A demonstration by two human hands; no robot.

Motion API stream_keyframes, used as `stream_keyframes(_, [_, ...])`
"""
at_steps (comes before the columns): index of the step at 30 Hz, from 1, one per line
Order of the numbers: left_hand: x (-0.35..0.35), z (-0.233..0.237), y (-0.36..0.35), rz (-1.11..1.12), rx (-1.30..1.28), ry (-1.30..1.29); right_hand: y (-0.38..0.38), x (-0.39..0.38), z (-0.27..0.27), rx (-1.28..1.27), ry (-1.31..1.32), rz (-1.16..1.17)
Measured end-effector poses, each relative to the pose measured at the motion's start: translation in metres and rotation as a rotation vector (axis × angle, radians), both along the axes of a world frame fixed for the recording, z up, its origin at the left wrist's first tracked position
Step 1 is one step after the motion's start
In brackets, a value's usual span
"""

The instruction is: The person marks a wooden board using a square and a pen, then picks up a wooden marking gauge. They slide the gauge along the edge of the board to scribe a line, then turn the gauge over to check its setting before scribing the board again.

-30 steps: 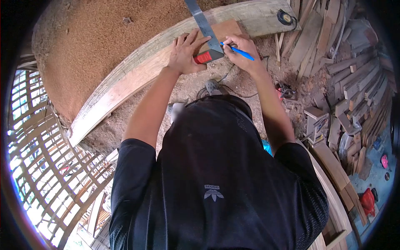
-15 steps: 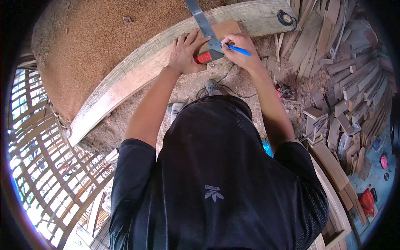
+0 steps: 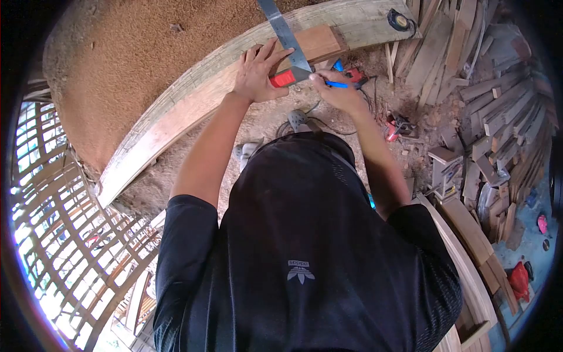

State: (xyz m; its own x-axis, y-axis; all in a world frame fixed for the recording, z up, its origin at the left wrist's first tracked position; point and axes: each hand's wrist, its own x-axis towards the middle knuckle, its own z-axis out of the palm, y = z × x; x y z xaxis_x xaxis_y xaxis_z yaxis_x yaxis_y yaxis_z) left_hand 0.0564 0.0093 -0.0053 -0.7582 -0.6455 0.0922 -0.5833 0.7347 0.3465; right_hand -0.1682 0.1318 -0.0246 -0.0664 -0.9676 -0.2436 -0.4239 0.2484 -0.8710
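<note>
A try square with a red and black stock lies across a reddish-brown board [image 3: 324, 43], its steel blade [image 3: 281, 30] pointing away from me. My left hand [image 3: 256, 75] holds the square, the thumb by the stock [image 3: 287, 77] and the index fingertip on the blade, with the other fingers spread over the wood. My right hand [image 3: 340, 91] is closed round a blue pen [image 3: 336, 85], just right of the stock's corner; the pen's tip is hidden by the fingers. Under the board runs a long curved timber [image 3: 366, 28].
A tape measure [image 3: 399, 20] rests on the timber's right end. Red power tools [image 3: 353, 75] and a cable lie on the dusty ground beyond my right hand. Stacked wood offcuts [image 3: 498, 126] fill the right side. Brown sawdust [image 3: 129, 58] is heaped behind the timber; a slatted lattice [image 3: 64, 234] stands left.
My right hand has drawn back toward me from the blade's edge, bringing the pen off the board. The board's right end and a red tool now show. My left hand stays on the square.
</note>
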Motion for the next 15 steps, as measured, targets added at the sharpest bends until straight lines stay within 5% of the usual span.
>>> stream_keyframes(1, [0.000,0.000,0.000,-0.002,-0.004,-0.002,-0.001,0.010,-0.006,0.193,-0.079,-0.064])
stream_keyframes(5, [0.000,-0.002,-0.001,-0.007,-0.009,0.000,0.006,0.043,-0.022,0.159,-0.660,-0.359])
stream_keyframes(15, [-0.005,-0.004,-0.001,0.002,0.009,0.018,0.005,0.041,-0.024,0.171,-0.699,-0.391])
